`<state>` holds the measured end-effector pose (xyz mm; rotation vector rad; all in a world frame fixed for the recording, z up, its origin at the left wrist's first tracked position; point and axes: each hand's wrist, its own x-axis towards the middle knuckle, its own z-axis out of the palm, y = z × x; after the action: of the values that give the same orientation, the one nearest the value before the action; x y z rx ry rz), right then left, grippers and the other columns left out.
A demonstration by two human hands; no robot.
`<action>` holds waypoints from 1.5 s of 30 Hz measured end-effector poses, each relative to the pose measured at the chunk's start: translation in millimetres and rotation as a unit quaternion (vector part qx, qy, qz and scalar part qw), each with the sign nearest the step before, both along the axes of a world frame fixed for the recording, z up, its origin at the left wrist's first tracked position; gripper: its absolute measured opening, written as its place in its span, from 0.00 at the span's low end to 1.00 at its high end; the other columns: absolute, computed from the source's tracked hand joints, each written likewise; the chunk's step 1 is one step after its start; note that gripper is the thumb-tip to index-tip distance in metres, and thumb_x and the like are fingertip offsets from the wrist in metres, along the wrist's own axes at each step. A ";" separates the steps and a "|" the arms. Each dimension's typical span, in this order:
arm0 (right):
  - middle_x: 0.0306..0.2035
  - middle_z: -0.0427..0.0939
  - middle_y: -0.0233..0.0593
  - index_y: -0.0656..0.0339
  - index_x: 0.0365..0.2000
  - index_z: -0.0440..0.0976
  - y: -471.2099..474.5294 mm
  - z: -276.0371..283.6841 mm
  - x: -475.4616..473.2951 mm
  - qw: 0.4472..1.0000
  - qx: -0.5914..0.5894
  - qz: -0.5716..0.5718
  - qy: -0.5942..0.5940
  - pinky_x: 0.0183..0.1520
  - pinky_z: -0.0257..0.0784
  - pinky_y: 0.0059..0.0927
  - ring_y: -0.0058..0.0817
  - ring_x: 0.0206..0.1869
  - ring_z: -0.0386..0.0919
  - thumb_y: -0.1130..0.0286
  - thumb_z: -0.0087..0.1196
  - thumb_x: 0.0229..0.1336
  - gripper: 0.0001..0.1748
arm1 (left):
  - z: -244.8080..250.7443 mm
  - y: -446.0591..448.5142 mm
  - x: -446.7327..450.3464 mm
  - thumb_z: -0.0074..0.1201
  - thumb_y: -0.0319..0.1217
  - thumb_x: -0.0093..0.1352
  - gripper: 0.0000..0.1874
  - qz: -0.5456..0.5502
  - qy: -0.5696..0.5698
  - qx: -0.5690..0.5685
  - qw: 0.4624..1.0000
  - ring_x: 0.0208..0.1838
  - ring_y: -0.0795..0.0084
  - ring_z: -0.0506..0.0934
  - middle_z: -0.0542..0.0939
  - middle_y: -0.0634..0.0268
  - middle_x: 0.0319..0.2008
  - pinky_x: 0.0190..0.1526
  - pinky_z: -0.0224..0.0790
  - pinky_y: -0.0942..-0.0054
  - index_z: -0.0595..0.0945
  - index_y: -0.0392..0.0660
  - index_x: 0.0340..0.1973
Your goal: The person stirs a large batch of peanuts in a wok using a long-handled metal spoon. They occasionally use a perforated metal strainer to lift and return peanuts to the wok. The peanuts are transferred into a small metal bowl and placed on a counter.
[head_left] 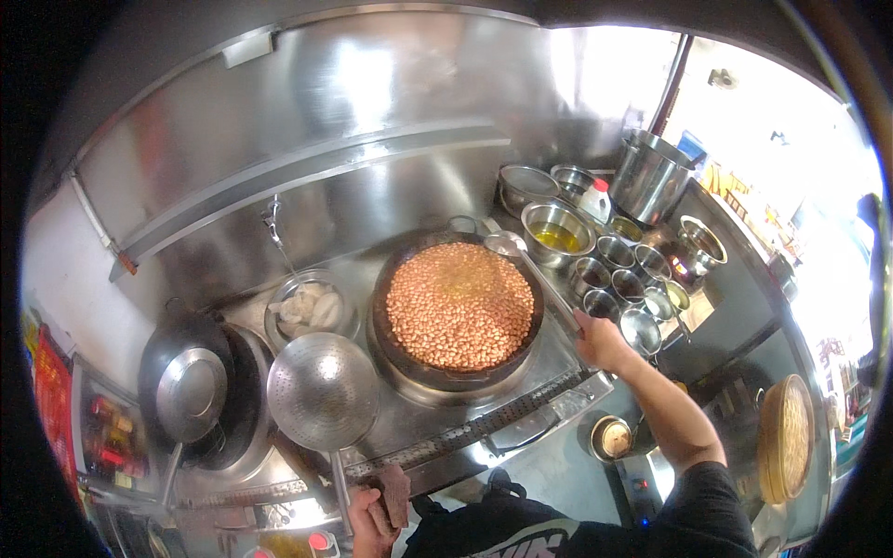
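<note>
A large black wok (460, 307) filled with peanuts in oil sits on the steel stove. At its right rim, my right hand (601, 340) grips the handle of a metal ladle (551, 286), whose bowl lies above the wok's upper right edge. My left hand (366, 513), low in the picture, holds a brown folded cloth (391, 496) beside the handle of a round perforated strainer (323, 392). The fingers are partly hidden, so whether they also grip that handle is unclear. The strainer's bowl is left of the wok, over the stove top.
Left stands another black wok (244, 418) with a metal ladle or strainer (192, 395) over it. A steel bowl (279, 328) with pale pieces sits under a tap. Right are an oil bowl (551, 258), seasoning pots (617, 252), a tall stockpot (649, 181) and a bamboo steamer (785, 439).
</note>
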<state>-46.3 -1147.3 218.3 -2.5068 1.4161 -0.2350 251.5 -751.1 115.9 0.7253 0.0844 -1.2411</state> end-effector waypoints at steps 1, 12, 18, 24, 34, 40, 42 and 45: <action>0.33 0.80 0.67 0.66 0.54 0.72 -7.4 -16.5 11.6 0.999 -0.014 -0.033 0.021 0.43 0.77 0.54 0.62 0.39 0.80 0.70 0.55 0.52 0.27 | 0.6 3.3 -0.6 0.51 0.39 0.60 0.29 0.018 -0.025 0.022 0.999 0.33 0.60 0.80 0.81 0.51 0.37 0.29 0.74 0.70 0.76 0.30 0.51; 0.18 0.67 0.32 0.63 0.38 0.71 23.1 -20.6 76.9 0.768 0.550 -0.116 -0.306 0.14 0.62 0.27 0.22 0.14 0.66 0.80 0.55 0.60 0.06 | 16.7 25.0 -12.0 0.52 0.42 0.60 0.18 0.022 -0.105 -0.058 0.993 0.11 0.69 0.66 0.74 0.58 0.18 0.12 0.54 0.73 0.75 0.36 0.28; 0.17 0.67 0.28 0.59 0.64 0.68 54.5 54.2 24.0 0.849 0.495 -0.046 -0.176 0.14 0.62 0.24 0.16 0.15 0.65 0.80 0.55 0.60 0.31 | 0.2 8.7 -7.0 0.55 0.40 0.58 0.29 0.011 -0.043 -0.002 0.999 0.20 0.63 0.75 0.78 0.55 0.25 0.19 0.69 0.71 0.77 0.26 0.46; 0.17 0.72 0.34 0.56 0.64 0.69 61.7 90.0 -33.0 0.924 0.371 -0.017 -0.094 0.17 0.66 0.27 0.20 0.15 0.71 0.75 0.57 0.59 0.31 | -6.6 -4.9 2.2 0.54 0.38 0.56 0.31 -0.032 -0.033 -0.021 0.999 0.30 0.57 0.80 0.81 0.51 0.35 0.31 0.77 0.66 0.76 0.27 0.51; 0.21 0.75 0.51 0.64 0.45 0.72 -17.3 -40.5 32.3 0.992 0.097 -0.046 -0.068 0.28 0.73 0.42 0.42 0.23 0.78 0.71 0.56 0.52 0.18 | -6.7 2.8 -0.2 0.52 0.39 0.58 0.30 -0.004 -0.102 0.019 0.995 0.27 0.58 0.78 0.80 0.51 0.32 0.25 0.72 0.67 0.76 0.26 0.49; 0.18 0.67 0.32 0.61 0.34 0.70 8.7 -46.2 78.9 0.770 0.527 -0.125 -0.336 0.15 0.65 0.31 0.23 0.15 0.67 0.79 0.57 0.61 0.05 | 5.4 19.8 -9.2 0.52 0.40 0.58 0.22 -0.007 -0.084 -0.017 0.996 0.20 0.63 0.72 0.74 0.57 0.24 0.21 0.68 0.68 0.75 0.31 0.37; 0.17 0.66 0.31 0.62 0.36 0.68 13.0 -35.4 71.7 0.734 0.577 -0.118 -0.340 0.15 0.64 0.29 0.22 0.14 0.66 0.79 0.56 0.62 0.07 | 1.6 19.7 -7.9 0.52 0.41 0.58 0.21 -0.002 -0.115 -0.015 0.993 0.19 0.65 0.71 0.73 0.59 0.23 0.21 0.67 0.68 0.74 0.33 0.35; 0.17 0.67 0.30 0.62 0.40 0.69 20.0 -4.6 48.2 0.761 0.581 -0.083 -0.278 0.14 0.64 0.27 0.20 0.14 0.65 0.79 0.56 0.62 0.08 | -3.3 13.3 -2.0 0.53 0.40 0.58 0.24 -0.042 0.161 -0.103 0.981 0.21 0.62 0.73 0.76 0.56 0.25 0.21 0.69 0.68 0.76 0.29 0.40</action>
<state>1.9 -1127.3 213.7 -1.1451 1.0000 -0.0627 249.5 -737.8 112.6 0.3474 0.1892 -1.4178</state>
